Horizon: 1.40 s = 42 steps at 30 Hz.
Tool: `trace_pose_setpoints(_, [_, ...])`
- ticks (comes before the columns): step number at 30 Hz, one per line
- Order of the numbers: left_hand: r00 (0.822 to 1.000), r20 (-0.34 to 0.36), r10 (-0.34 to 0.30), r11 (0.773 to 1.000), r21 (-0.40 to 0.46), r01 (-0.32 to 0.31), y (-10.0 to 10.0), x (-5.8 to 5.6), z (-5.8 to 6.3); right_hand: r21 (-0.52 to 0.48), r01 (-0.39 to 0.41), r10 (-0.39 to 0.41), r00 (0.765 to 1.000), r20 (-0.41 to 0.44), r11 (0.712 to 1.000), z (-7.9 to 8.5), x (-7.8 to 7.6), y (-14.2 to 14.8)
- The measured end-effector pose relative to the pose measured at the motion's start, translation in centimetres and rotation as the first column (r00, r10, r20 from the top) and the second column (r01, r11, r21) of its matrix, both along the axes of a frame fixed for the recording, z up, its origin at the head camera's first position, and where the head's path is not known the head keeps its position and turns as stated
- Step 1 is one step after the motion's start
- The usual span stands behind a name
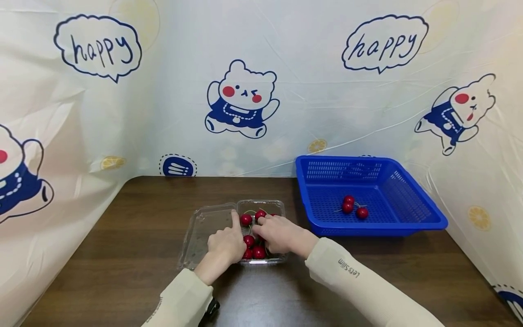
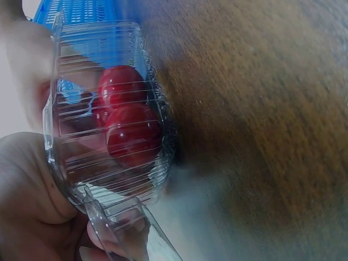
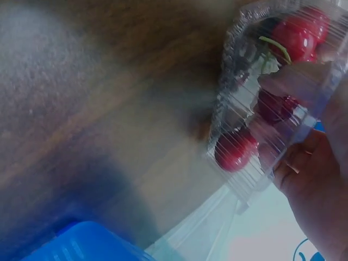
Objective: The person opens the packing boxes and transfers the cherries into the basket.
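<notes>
A clear plastic clamshell container [image 1: 279, 203] lies open on the table, its lid [image 1: 204, 227] folded out to the left. Red cherries [image 1: 259, 252] with green stems sit inside it. My left hand [image 1: 227, 244] holds the container at its hinge side, index finger stretched along the edge; in the left wrist view its other fingers curl near the hinge. Reaching into the container from the right, my right hand [image 1: 282, 234] pinches a cherry [image 3: 274, 106], seen through the ribbed wall in the right wrist view. The head view hides that cherry behind the hand.
At the right stands a blue plastic basket [image 1: 304, 200] with slotted walls, and 3 cherries [image 1: 348, 207] lie on its floor. Brown wooden table [image 1: 122, 254] runs underneath. A printed cloth [image 1: 245, 159] hangs behind and along both sides.
</notes>
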<state>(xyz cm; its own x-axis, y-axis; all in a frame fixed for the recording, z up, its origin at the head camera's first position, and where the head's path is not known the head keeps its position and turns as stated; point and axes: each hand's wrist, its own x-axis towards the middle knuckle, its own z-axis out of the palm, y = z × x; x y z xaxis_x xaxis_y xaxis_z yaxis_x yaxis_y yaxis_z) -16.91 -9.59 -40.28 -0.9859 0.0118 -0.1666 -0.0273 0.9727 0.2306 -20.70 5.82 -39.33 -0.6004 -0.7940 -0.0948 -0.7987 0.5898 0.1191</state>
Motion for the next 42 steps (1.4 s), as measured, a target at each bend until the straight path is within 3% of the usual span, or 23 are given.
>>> trace_pose_setpoints(11, [1.000, 0.006, -0.006, 1.000, -0.008, 0.006, 0.1, 0.0, 0.1, -0.060, 0.006, -0.005, 1.000, 0.018, 0.998, 1.4, -0.3, 0.5])
trace_pose_setpoints(21, [1.000, 0.004, -0.010, 1.000, -0.014, 0.011, 0.0, 0.1, 0.0, -0.056, 0.005, -0.004, 1.000, 0.014, 0.998, 2.7, -0.3, 0.7])
trace_pose_setpoints(29, [1.000, 0.000, -0.010, 1.000, -0.013, 0.010, 0.0, 0.0, 0.2, -0.150, -0.002, 0.001, 1.000, -0.004, 0.989, 5.0, -0.7, 1.5])
trace_pose_setpoints(42, [1.000, -0.008, -0.011, 1.000, 0.001, 0.011, -0.1, 0.0, 0.0, -0.281, 0.050, -0.060, 0.998, -0.028, 0.958, 7.6, -1.7, 3.6])
